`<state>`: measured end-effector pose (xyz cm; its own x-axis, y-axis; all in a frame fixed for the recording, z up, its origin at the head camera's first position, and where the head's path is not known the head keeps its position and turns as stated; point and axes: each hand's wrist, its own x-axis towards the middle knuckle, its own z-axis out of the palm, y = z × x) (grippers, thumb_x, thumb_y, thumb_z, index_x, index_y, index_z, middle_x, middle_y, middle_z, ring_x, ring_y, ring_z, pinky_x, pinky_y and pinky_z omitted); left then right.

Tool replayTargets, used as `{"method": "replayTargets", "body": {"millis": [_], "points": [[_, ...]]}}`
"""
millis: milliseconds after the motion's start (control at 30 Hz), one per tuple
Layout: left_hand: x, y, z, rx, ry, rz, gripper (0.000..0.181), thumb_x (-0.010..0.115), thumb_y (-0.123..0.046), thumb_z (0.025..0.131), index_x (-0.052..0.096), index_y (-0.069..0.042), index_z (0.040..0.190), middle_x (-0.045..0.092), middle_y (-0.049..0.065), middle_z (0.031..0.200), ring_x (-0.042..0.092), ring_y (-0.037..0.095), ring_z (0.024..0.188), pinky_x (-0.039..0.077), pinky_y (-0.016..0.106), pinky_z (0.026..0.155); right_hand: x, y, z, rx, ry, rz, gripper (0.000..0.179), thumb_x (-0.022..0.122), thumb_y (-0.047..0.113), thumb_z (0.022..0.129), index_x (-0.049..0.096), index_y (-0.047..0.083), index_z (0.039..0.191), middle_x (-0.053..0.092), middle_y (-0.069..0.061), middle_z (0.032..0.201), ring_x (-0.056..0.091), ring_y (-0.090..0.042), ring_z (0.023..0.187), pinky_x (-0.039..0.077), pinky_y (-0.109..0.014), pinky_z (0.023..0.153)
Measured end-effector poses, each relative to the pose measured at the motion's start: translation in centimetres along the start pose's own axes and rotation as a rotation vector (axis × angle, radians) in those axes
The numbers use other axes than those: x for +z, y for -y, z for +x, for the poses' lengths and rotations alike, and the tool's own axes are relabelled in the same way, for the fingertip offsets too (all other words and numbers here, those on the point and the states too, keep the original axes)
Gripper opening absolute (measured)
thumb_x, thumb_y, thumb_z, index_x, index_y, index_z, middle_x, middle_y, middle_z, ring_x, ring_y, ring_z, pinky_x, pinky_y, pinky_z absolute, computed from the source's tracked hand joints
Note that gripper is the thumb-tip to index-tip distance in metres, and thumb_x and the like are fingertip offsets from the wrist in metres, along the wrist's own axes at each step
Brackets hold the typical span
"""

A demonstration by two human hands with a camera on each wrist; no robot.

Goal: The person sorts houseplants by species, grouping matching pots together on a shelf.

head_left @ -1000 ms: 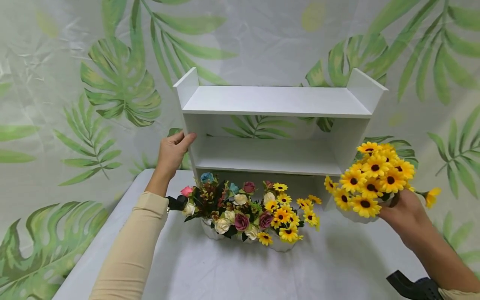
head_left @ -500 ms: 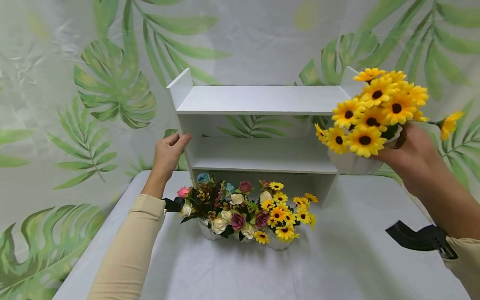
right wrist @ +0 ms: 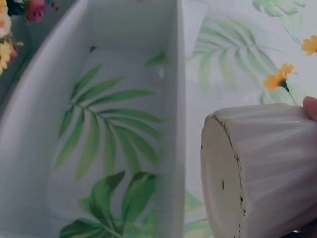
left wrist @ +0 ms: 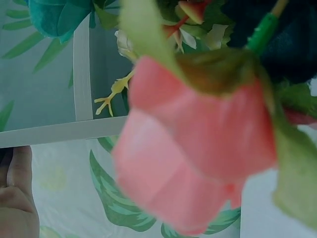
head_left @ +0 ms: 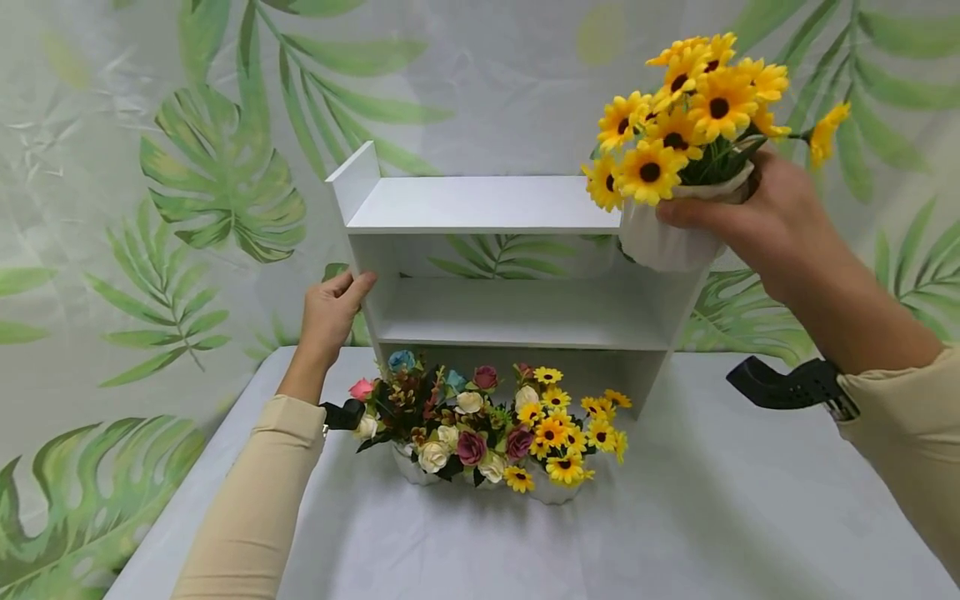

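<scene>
Right hand (head_left: 787,217): thumb on the near side of the white fluted pot (head_left: 663,242), the other fingers mostly hidden behind its rim. Yellow artificial sunflowers (head_left: 697,108) fan above and left of the thumb. Best keep the pot level, its base clear of the white shelf unit (head_left: 480,207) left of that thumb; the end panel the pot masks could catch it. Left hand (head_left: 330,312) pinches the unit's left side, a good steadying hold. Below right of those fingers crowd potted roses (head_left: 471,447) and smaller sunflowers (head_left: 566,468); beyond, a leaf-print backdrop (head_left: 510,75)
</scene>
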<state>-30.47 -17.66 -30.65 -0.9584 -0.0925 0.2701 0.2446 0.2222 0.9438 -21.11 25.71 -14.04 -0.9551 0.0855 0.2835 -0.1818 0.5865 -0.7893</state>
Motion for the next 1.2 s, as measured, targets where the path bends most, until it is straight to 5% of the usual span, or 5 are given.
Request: {"method": "replayTargets", "body": {"millis": [233,733,967,1200], "points": [[0.0,-0.1,0.1,0.001,0.002,0.007,0.053,0.063,-0.042,0.096,0.056,-0.016,0.141,0.056,0.009,0.146,0.056,0.002,0.111,0.047,0.022,0.091,0.2,2.0,2.3,-0.005,-0.015,0.082,0.082,0.08,0.031,0.083,0.034,0.021,0.151,0.045,0.007,0.143,0.045,-0.014,0.123,0.035,-0.044,0.115],[-0.2,-0.3,-0.1,0.004,-0.003,0.029,0.053,0.062,-0.046,0.096,0.057,-0.018,0.141,0.056,0.007,0.146,0.054,0.005,0.113,0.048,0.032,0.098,3.9,3.1,6.4,0.087,-0.063,0.275,0.089,0.083,0.028,0.08,0.03,0.02,0.152,0.037,0.002,0.158,0.039,-0.017,0.138,0.03,-0.035,0.121],[-0.4,-0.1,-0.5,0.004,-0.013,0.039,0.051,0.062,-0.044,0.097,0.058,-0.017,0.14,0.056,0.008,0.145,0.055,0.002,0.11,0.048,0.019,0.087,4.6,3.3,7.5,0.122,-0.076,0.33,0.089,0.084,0.025,0.08,0.032,0.022,0.152,0.038,0.004,0.159,0.038,-0.015,0.141,0.029,-0.033,0.121],[-0.2,-0.1,-0.5,0.013,-0.007,0.037,0.052,0.061,-0.045,0.096,0.056,-0.019,0.141,0.055,0.006,0.147,0.055,0.016,0.125,0.049,0.034,0.1,4.3,3.0,7.9,0.174,-0.082,0.337,0.094,0.085,0.024,0.079,0.028,0.024,0.154,0.033,0.006,0.161,0.033,-0.013,0.145,0.025,-0.03,0.123]]}}
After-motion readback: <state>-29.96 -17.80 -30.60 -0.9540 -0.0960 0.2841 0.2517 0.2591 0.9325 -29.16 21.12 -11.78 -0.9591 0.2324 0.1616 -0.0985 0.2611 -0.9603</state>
